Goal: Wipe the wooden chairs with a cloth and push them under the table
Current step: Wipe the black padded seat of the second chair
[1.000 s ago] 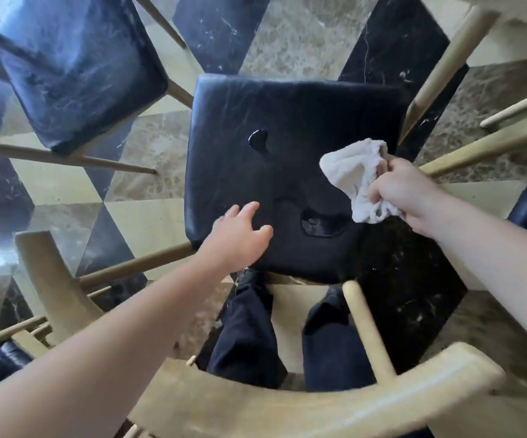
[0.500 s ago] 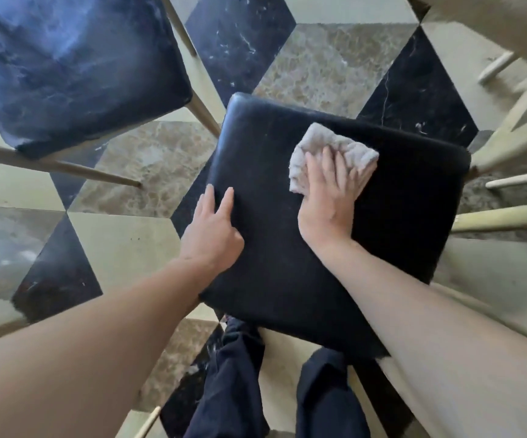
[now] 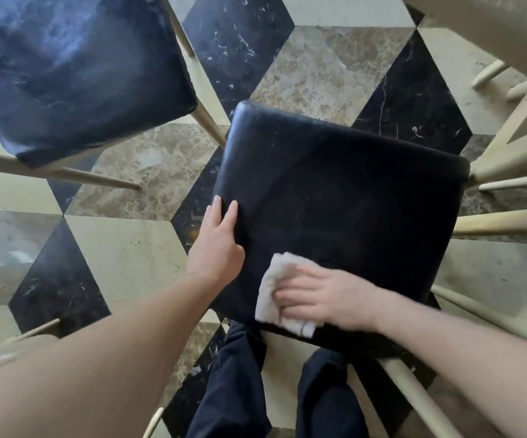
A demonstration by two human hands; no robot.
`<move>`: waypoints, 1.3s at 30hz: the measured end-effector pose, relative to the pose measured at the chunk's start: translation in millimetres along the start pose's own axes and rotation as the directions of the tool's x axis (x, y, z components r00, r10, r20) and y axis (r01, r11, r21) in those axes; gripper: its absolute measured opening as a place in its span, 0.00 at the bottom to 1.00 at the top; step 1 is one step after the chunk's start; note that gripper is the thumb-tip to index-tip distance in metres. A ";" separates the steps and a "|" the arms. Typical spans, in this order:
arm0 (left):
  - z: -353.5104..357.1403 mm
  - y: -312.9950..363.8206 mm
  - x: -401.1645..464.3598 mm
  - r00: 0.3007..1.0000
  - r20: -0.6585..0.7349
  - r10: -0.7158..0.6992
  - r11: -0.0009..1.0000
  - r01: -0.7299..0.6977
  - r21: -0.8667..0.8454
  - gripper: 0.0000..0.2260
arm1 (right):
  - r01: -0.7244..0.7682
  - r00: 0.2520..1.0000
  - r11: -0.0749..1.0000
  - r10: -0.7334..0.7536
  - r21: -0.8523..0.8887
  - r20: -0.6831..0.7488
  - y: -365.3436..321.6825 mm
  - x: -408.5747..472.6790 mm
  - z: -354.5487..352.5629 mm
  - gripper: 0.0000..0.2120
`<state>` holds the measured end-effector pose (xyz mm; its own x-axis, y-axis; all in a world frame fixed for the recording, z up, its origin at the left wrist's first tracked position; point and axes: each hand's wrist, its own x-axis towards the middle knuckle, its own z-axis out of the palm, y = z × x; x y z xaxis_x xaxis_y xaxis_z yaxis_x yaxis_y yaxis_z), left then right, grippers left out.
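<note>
A wooden chair with a black padded seat point(image 3: 344, 197) stands right below me, its pale legs splaying out to the right. My left hand point(image 3: 218, 238) rests on the seat's left edge, fingers straight. My right hand point(image 3: 322, 295) lies flat on a white cloth point(image 3: 274, 279) and presses it onto the near part of the seat; the hand is blurred by motion. The cloth's edges stick out to the left and below my fingers.
A second chair with a dark blue-black seat point(image 3: 72, 71) stands at the upper left, its legs reaching toward the middle. More pale chair frames point(image 3: 521, 147) crowd the right side. My dark trouser legs point(image 3: 233, 384) stand on the marble tile floor point(image 3: 325, 74).
My right hand has dragged the cloth from the far middle of the seat down to its near edge. My left hand stayed on the seat's left edge.
</note>
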<state>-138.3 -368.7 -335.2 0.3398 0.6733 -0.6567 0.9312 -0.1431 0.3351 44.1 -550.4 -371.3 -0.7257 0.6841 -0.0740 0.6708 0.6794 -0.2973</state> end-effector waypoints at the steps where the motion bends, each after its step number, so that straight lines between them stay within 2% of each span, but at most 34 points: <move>1: 1.3 0.2 -0.9 1.000 -0.001 0.000 1.000 0.000 -0.011 0.40 | -0.039 0.999 0.998 0.037 -0.059 -0.029 20.9 -1.3 -6.5 0.15; 3: 1.1 -0.9 -0.5 0.999 -0.030 -0.012 0.998 0.010 -0.070 0.39 | -0.211 0.975 0.970 0.200 -0.118 -0.101 67.5 -3.2 -21.7 0.13; 5: -3.9 -1.1 3.4 0.997 -0.071 -0.044 0.990 0.033 -0.140 0.38 | -0.460 0.880 0.884 0.443 -0.080 -0.170 111.3 -1.5 -38.3 0.17; 7: -10.7 5.5 9.4 0.986 -0.110 -0.125 0.956 0.090 -0.279 0.34 | -0.715 0.692 0.699 0.711 0.010 -0.125 141.4 7.7 -49.0 0.24; 8: -14.7 9.8 12.7 0.974 -0.130 -0.183 0.925 0.126 -0.358 0.31 | -0.820 0.564 0.569 0.822 0.065 -0.083 150.4 19.6 -51.8 0.29; 10: -24.6 20.4 19.8 0.943 -0.154 -0.296 0.866 0.197 -0.459 0.24 | -0.931 0.291 0.293 0.956 0.219 -0.041 159.4 56.9 -57.2 0.36; 11: -30.7 23.2 25.7 0.928 -0.150 -0.342 0.839 0.229 -0.493 0.20 | -0.940 0.180 0.181 0.983 0.289 -0.028 161.9 80.7 -60.9 0.36; 13: -44.3 26.4 35.1 0.916 -0.085 -0.393 0.779 0.282 -0.560 0.15 | -0.921 0.041 0.045 0.999 0.386 -0.019 160.3 123.5 -66.4 0.35; 14: -51.3 27.2 37.6 0.914 -0.034 -0.405 0.738 0.304 -0.603 0.15 | -0.912 0.015 0.029 0.999 0.408 -0.037 155.7 140.1 -65.0 0.34; 15: -56.8 27.2 39.8 0.905 0.024 -0.424 0.675 0.334 -0.657 0.18 | -0.912 0.033 0.055 0.998 0.406 -0.062 146.3 152.8 -60.4 0.33; 16: -61.7 26.0 41.7 0.894 0.095 -0.438 0.590 0.366 -0.719 0.21 | -0.915 0.096 0.121 0.992 0.385 -0.085 131.7 161.7 -53.0 0.32; 18: -68.8 21.8 46.1 0.879 0.229 -0.418 0.426 0.413 -0.805 0.28 | -0.889 0.291 0.308 0.951 0.339 -0.101 88.8 167.8 -34.8 0.31; 20: -75.5 18.0 48.8 0.877 0.317 -0.361 0.351 0.443 -0.825 0.34 | -0.811 0.527 0.538 0.842 0.231 -0.114 37.2 162.7 -16.9 0.29; 22: -79.0 18.6 45.2 0.888 0.352 -0.296 0.374 0.447 -0.813 0.35 | -0.652 0.744 0.747 0.663 0.130 -0.079 -10.5 144.3 -1.4 0.29; 24: -74.1 23.7 38.5 0.918 0.327 -0.224 0.533 0.396 -0.748 0.34 | -0.436 0.899 0.895 0.437 0.094 0.006 -45.1 114.2 11.0 0.29; 25: -69.2 27.1 35.6 0.931 0.310 -0.194 0.594 0.363 -0.718 0.33 | -0.325 0.946 0.941 0.324 0.091 0.026 -55.3 97.5 15.2 0.26; 27: -69.4 30.6 36.6 0.933 0.305 -0.190 0.622 0.355 -0.698 0.32 | -0.124 0.992 0.989 0.124 0.082 0.014 -52.5 71.1 19.7 0.20; 29: -81.8 27.8 48.3 0.921 0.331 -0.204 0.593 0.386 -0.707 0.34 | 0.008 1.000 0.999 -0.008 0.038 0.001 -29.7 59.2 18.0 0.17; 32: -103.6 14.3 70.2 0.883 0.413 -0.223 0.599 0.458 -0.657 0.38 | 0.073 0.997 0.996 -0.075 -0.054 -0.023 29.0 65.9 5.7 0.15; 34: -108.0 4.5 79.2 0.854 0.469 -0.225 0.579 0.505 -0.640 0.40 | -0.036 0.995 0.995 0.026 -0.096 -0.100 74.7 77.2 -10.8 0.15; 36: -106.7 -2.0 83.3 0.835 0.516 -0.189 0.539 0.528 -0.656 0.42 | -0.234 0.961 0.970 0.220 -0.069 -0.169 122.4 86.6 -30.8 0.17; 38: -107.3 -7.9 87.4 0.821 0.549 -0.155 0.493 0.546 -0.677 0.43 | -0.455 0.877 0.890 0.449 0.000 -0.174 165.3 100.4 -48.4 0.22; 39: -108.4 -9.7 89.6 0.815 0.561 -0.143 0.468 0.555 -0.687 0.44 | -0.580 0.800 0.813 0.579 0.045 -0.155 181.8 109.9 -55.0 0.24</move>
<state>-131.2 -228.3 -324.0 0.2179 0.1622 -0.9624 0.5342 0.8054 0.2567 94.7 -337.0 -381.1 -0.1686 0.9821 -0.0844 0.9596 0.1439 -0.2417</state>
